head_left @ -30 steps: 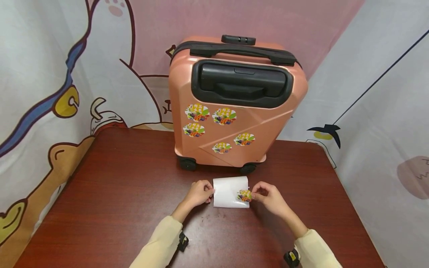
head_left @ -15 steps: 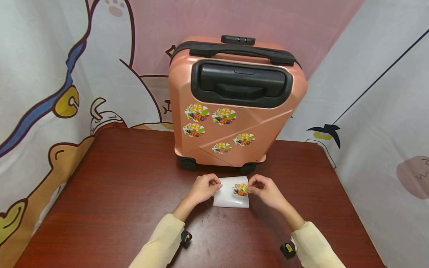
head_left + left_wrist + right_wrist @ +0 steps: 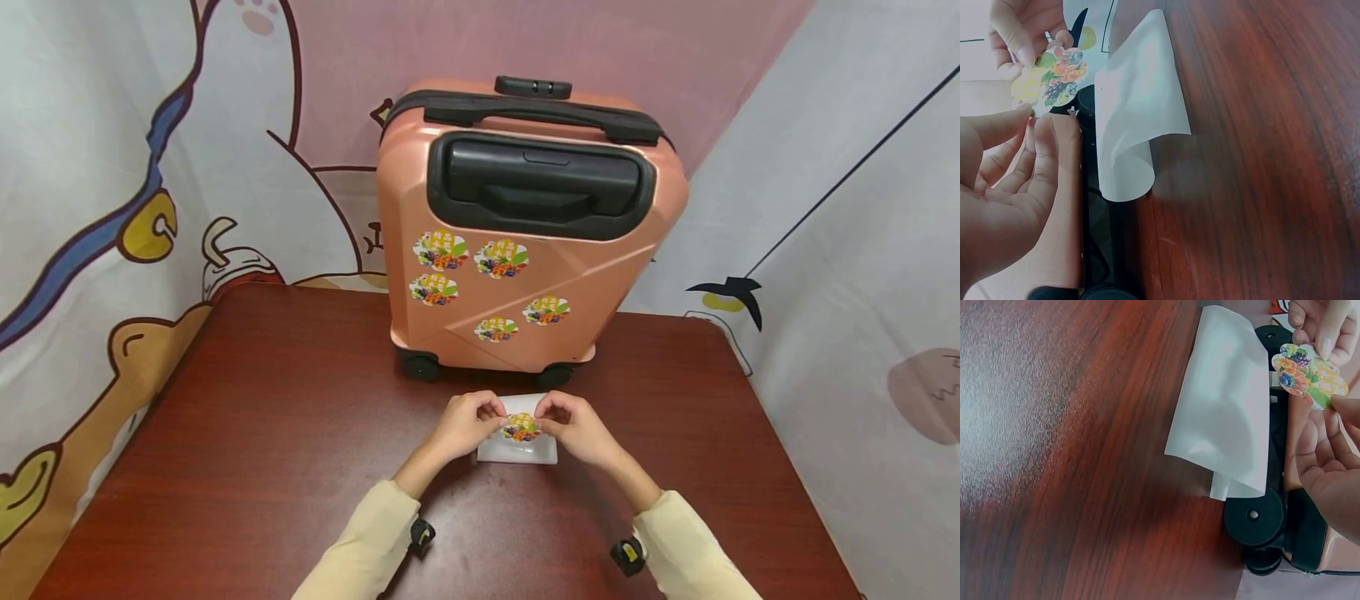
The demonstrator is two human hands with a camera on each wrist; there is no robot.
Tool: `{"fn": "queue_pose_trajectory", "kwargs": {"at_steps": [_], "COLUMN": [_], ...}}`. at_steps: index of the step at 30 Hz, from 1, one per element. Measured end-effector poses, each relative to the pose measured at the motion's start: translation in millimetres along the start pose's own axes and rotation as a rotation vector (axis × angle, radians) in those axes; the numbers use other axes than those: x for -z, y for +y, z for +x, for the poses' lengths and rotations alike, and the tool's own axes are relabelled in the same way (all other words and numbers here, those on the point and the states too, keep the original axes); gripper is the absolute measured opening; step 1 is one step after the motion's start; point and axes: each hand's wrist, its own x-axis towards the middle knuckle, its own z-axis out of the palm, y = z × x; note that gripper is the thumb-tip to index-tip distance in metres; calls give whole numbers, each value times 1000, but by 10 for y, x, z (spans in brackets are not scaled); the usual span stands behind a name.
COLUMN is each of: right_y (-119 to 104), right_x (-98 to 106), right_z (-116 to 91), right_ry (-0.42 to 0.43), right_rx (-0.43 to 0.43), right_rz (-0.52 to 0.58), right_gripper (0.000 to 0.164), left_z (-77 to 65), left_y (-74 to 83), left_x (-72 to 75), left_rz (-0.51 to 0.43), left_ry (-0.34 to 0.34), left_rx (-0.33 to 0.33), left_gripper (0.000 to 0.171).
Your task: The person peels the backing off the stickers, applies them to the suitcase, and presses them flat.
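Note:
Between both hands a colourful fruit sticker (image 3: 521,427) is held up over a white backing sheet (image 3: 517,452). My left hand (image 3: 468,427) pinches its left edge with thumb and fingers. The sticker's right edge is pinched by my right hand (image 3: 579,427). In the left wrist view the sticker (image 3: 1050,80) shows printed fruit and a yellow part, apart from the curled backing sheet (image 3: 1138,94). From the right wrist the same sticker (image 3: 1310,375) appears between the two hands, and the sheet (image 3: 1222,400) lies on the table with its edges rolled.
A pink suitcase (image 3: 600,275) with a black handle (image 3: 543,179) stands upright on the table (image 3: 285,433), just behind the hands. Several matching fruit stickers (image 3: 501,259) are on its front. A printed curtain (image 3: 825,217) hangs behind and beside the table.
My right hand has carried the sticker left and up over the sheet. My left hand has moved right from the sheet's left edge and now pinches the sticker too.

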Motion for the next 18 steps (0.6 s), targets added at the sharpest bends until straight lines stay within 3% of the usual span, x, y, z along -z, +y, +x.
{"fn": "queue_pose_trajectory", "kwargs": {"at_steps": [18], "right_y": [-87], "right_x": [-14], "right_z": [13], "right_ry": [81], "right_rx": [-52], "right_rz": [-19], "right_gripper": [11], "left_z": [49], "left_y": [17], "left_x": [62], "left_rz": [-21], "left_ry": [13], "left_rx": [-9], "left_gripper": [7]}}
